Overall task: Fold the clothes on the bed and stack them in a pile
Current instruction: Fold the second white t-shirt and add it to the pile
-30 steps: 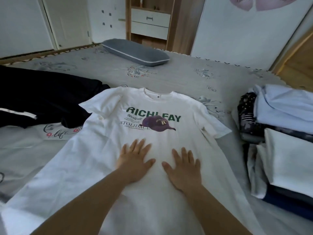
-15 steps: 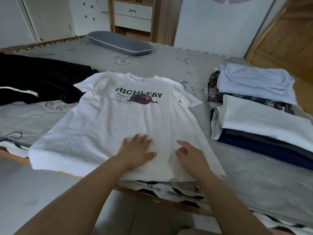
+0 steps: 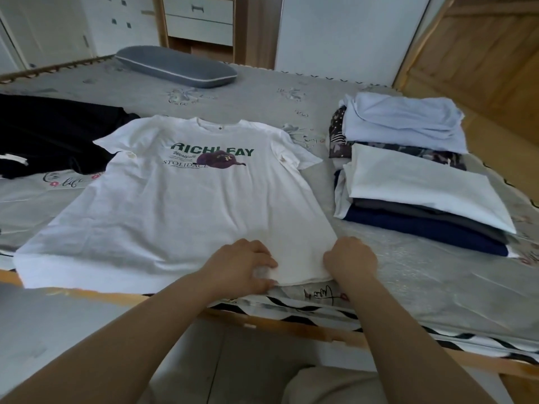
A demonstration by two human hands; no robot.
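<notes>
A bare strip of grey patterned bed cover (image 3: pixel 318 182) is lying open between the white printed cotton T-shirt (image 3: pixel 186 205) and the folded stack of white, grey and navy clothes (image 3: pixel 420 199), which is blocking the right side. A black crumpled garment (image 3: pixel 55 135) is crowding the shirt's left sleeve, seemingly touching it. Beyond the collar, open cover is running up to the long grey cushion (image 3: pixel 175 66). The wooden bed rail (image 3: pixel 291 325) is edging the near side.

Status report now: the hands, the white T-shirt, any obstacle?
Left hand, right hand both grip hem. White T-shirt flat, unfolded. No obstacle on it.
</notes>
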